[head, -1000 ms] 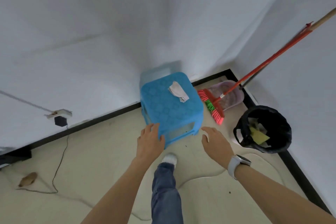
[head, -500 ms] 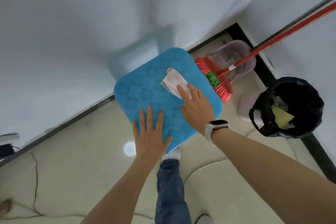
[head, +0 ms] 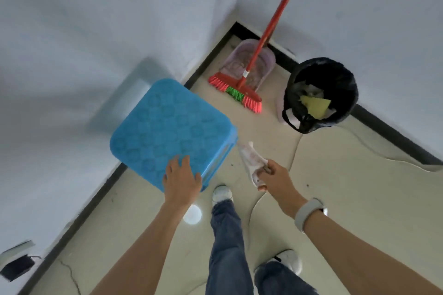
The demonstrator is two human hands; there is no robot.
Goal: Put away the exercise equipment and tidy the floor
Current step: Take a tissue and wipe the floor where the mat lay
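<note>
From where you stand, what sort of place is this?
Probably a plain room's corner, used as a cleaning nook. A red broom leans on the white wall over a dustpan, a black-lined bin holds rubbish, and a blue plastic stool stands on the tiled floor.

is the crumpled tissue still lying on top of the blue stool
No, the right hand pinches the crumpled tissue in the air beside the blue stool, whose top holds only the left hand.

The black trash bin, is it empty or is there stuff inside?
Not empty. The black trash bin stands open-topped by the wall, and a yellow piece and pale crumpled scraps show inside its black liner. How full it is, cannot tell.
</note>
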